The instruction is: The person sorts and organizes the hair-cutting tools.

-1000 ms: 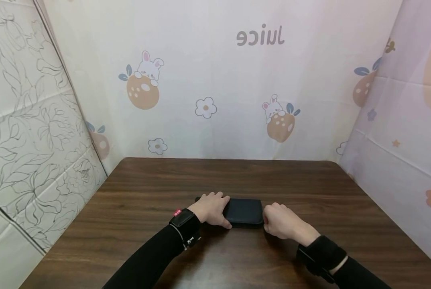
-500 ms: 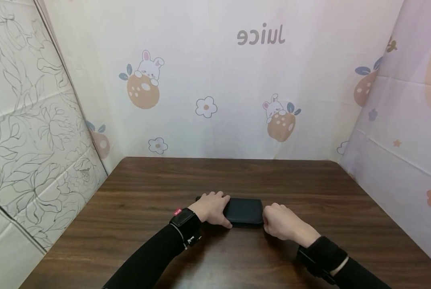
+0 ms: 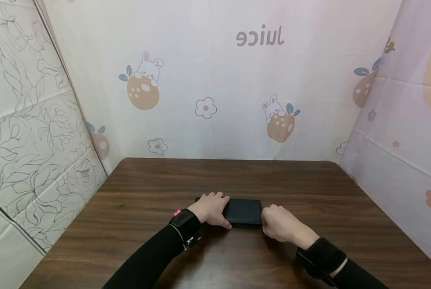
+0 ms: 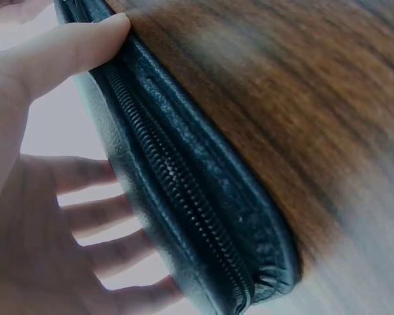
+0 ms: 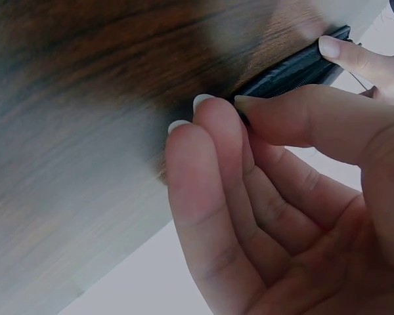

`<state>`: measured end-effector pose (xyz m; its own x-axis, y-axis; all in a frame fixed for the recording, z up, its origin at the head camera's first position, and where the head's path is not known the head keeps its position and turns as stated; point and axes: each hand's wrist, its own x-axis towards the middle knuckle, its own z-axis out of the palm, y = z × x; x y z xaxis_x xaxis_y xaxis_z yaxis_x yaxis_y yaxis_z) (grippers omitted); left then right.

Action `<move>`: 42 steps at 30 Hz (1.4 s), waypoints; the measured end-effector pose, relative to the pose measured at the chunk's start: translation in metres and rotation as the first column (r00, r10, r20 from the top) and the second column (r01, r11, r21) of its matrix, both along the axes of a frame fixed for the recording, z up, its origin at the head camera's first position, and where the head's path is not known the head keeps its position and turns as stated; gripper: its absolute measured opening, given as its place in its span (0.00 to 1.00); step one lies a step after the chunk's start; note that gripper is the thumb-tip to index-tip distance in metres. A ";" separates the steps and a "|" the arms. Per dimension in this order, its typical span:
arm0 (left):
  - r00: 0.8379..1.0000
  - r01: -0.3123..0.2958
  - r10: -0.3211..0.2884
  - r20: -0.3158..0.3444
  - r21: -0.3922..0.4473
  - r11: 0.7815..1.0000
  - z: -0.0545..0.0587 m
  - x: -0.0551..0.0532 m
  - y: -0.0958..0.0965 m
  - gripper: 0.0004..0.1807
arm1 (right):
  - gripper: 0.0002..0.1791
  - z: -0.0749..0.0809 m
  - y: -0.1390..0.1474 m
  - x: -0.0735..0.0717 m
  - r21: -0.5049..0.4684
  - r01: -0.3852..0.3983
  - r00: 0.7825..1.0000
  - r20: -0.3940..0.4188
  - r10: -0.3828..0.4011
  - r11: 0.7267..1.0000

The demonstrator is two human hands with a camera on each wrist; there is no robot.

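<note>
A black zippered wallet [image 3: 243, 212] lies flat on the brown wooden table [image 3: 157, 180]. My left hand [image 3: 212, 209] holds down its left part, fingers spread over the top and thumb on the near edge. In the left wrist view, that thumb [image 4: 79, 49] presses beside the zipper [image 4: 171, 170], whose teeth look meshed along the visible stretch. At the wallet's right end, my right hand [image 3: 281, 222] has its fingers curled in. The right wrist view has its thumb and index finger pinching at the wallet's corner, around a small dark bit, apparently the zipper pull, mostly hidden.
A printed white curtain [image 3: 208, 80] hangs behind the table's far edge. Other curtains rise at the left [image 3: 31, 120] and right [image 3: 403, 120]. Black straps with small devices sit on both wrists.
My right hand has shifted very slightly left, toward the wallet. The left hand and the wallet stay where they were.
</note>
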<state>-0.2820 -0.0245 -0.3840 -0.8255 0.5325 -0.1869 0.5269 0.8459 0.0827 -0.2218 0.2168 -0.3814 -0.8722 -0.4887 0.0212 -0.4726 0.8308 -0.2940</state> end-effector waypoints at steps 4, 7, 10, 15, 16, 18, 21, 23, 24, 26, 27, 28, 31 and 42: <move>1.000 0.009 -0.009 -0.004 0.001 1.000 0.000 0.000 0.000 0.51 | 0.24 0.000 0.001 0.000 0.002 -0.008 1.000 -0.011 0.008 1.000; 1.000 0.010 -0.010 -0.008 -0.001 1.000 0.000 0.000 0.000 0.51 | 0.23 0.000 0.000 -0.001 0.013 0.000 1.000 -0.015 0.001 1.000; 1.000 0.007 -0.007 -0.008 -0.005 1.000 0.000 0.000 0.000 0.51 | 0.22 0.000 -0.001 -0.002 0.017 0.006 1.000 -0.013 -0.006 1.000; 1.000 0.004 -0.004 0.001 0.000 1.000 0.001 0.001 -0.001 0.51 | 0.23 -0.001 -0.001 -0.002 0.015 0.003 1.000 -0.009 -0.002 1.000; 1.000 0.003 -0.003 0.001 0.002 1.000 0.001 0.001 -0.001 0.51 | 0.23 -0.001 -0.001 -0.001 0.015 0.002 1.000 -0.012 -0.001 1.000; 1.000 0.003 -0.003 0.001 0.002 1.000 0.001 0.001 0.000 0.51 | 0.23 -0.002 -0.001 -0.001 0.015 0.000 1.000 -0.015 0.001 1.000; 1.000 0.002 -0.002 0.000 0.002 1.000 0.002 0.002 0.000 0.51 | 0.23 -0.002 -0.001 -0.001 0.015 -0.002 1.000 -0.016 0.002 1.000; 1.000 0.002 -0.002 -0.002 0.003 1.000 0.002 0.002 0.000 0.51 | 0.23 -0.002 -0.001 -0.001 0.014 -0.005 1.000 -0.020 0.005 1.000; 1.000 0.002 -0.002 -0.002 0.004 1.000 0.002 0.002 0.000 0.51 | 0.23 -0.002 -0.001 -0.001 0.013 -0.006 1.000 -0.022 0.006 1.000; 1.000 0.004 -0.004 -0.004 0.002 1.000 0.002 0.002 0.000 0.51 | 0.23 -0.002 -0.001 -0.001 0.011 -0.010 1.000 -0.025 0.011 1.000; 1.000 0.006 -0.006 -0.006 0.001 1.000 0.002 0.002 0.000 0.51 | 0.23 -0.002 -0.001 -0.001 0.011 -0.012 1.000 -0.029 0.013 1.000; 1.000 0.007 -0.007 -0.008 0.001 1.000 0.001 0.002 0.000 0.51 | 0.23 -0.002 -0.001 -0.001 0.010 -0.014 0.999 -0.031 0.015 1.000; 1.000 0.012 -0.012 -0.014 -0.002 1.000 0.001 0.001 0.000 0.51 | 0.23 -0.001 -0.001 -0.001 0.013 -0.018 0.999 -0.032 0.019 1.000; 1.000 0.012 -0.012 -0.021 -0.010 1.000 0.001 0.001 0.000 0.51 | 0.27 0.000 -0.003 0.000 0.021 -0.011 0.999 -0.039 0.012 1.000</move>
